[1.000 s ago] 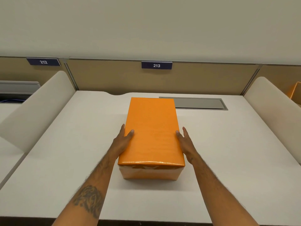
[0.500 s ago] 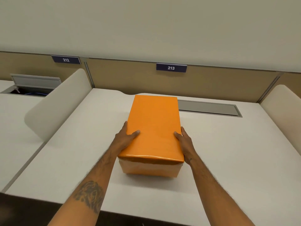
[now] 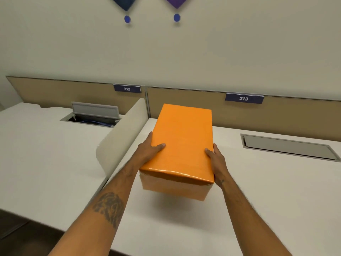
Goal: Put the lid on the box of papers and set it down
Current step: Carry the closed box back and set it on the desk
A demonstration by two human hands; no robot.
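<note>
An orange box (image 3: 173, 189) with its orange lid (image 3: 182, 139) fitted on top hangs in the air above the white desk (image 3: 258, 200), a shadow beneath it. My left hand (image 3: 147, 150) grips its left side, thumb on the lid. On the right side my right hand (image 3: 216, 161) holds it the same way. The papers inside are hidden by the lid.
A curved white divider panel (image 3: 121, 137) stands just left of the box, between desks 212 and 213. A closed grey cable hatch (image 3: 289, 146) lies at the right; an open hatch (image 3: 94, 115) sits in the left desk. A tan back panel (image 3: 276, 115) runs behind.
The box has been lifted off the desk and carried left toward the divider; both hands keep their grip. The view has swung left and up.
</note>
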